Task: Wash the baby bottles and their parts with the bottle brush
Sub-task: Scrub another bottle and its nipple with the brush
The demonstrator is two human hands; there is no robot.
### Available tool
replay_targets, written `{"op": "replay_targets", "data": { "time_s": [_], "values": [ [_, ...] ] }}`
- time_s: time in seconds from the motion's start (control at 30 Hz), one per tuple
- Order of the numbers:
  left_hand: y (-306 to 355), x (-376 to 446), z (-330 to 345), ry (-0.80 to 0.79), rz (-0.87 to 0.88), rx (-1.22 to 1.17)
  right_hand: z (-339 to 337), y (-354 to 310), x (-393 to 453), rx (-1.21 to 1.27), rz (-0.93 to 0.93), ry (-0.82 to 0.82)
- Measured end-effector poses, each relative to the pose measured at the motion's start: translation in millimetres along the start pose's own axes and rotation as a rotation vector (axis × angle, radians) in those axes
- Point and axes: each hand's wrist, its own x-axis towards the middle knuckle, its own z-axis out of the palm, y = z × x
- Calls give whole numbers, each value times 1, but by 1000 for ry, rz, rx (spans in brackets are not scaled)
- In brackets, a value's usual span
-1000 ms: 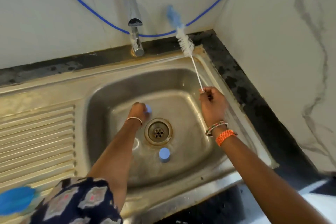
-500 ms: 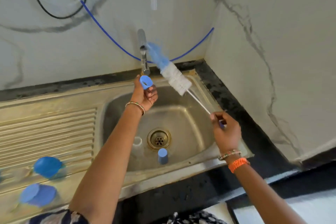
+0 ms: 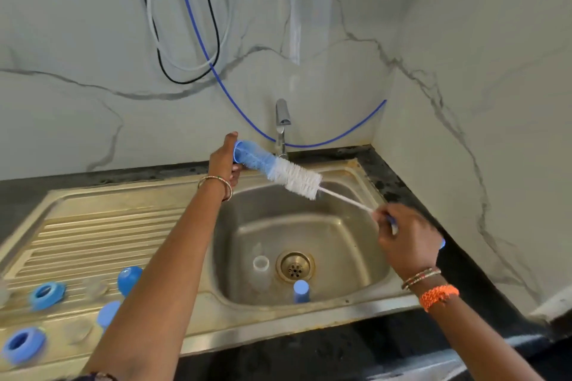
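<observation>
While the left hand (image 3: 223, 161) pinches a small blue cap (image 3: 237, 151) up near the tap (image 3: 281, 127), the blue tip of the bottle brush (image 3: 278, 168) is pushed into the cap's open mouth. The right hand (image 3: 408, 240) has its fingers curled round the brush's thin white handle, held above the right side of the sink (image 3: 365, 182). From tip to handle the brush runs slanting down to the right, with fuzzy blue bristles first, then a thicker band of stiff white bristles, then bare wire-like stem.

Down in the dull steel basin, a round brass-coloured drain (image 3: 294, 266) sits at the middle. Just left of it stands a clear bottle (image 3: 260, 269), open mouth up, and just in front of the drain stands a small blue cylindrical piece (image 3: 301, 291). Neither touches the brush.

On the ribbed draining board (image 3: 102, 235) to the left lie two blue rings (image 3: 46, 294) (image 3: 23, 345), a blue domed cap (image 3: 128, 280), another blue piece (image 3: 108, 317) half hidden by the left forearm, and two blurred clear parts (image 3: 96, 288) whose shape I cannot tell.

Behind, the wall (image 3: 77, 117) is pale marble with grey veins; a blue hose (image 3: 325, 142), a black cable (image 3: 148, 9) and a white tube (image 3: 151, 28) hang against it. Black stone counter (image 3: 402, 176) edges the sink.
</observation>
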Motion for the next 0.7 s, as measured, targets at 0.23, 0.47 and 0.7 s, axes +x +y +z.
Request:
{"op": "replay_targets", "data": {
  "time_s": [0.23,0.47,0.7],
  "values": [
    [5,9,-16,37,-2,19,-7,-36,24,-231,-359,309],
    [4,16,-29,-277,-92,-518,-9,-63,45,487,529,-813],
    [4,32,-43,-45,-54,-375,0,-66,49,-48,179,-540]
  ]
}}
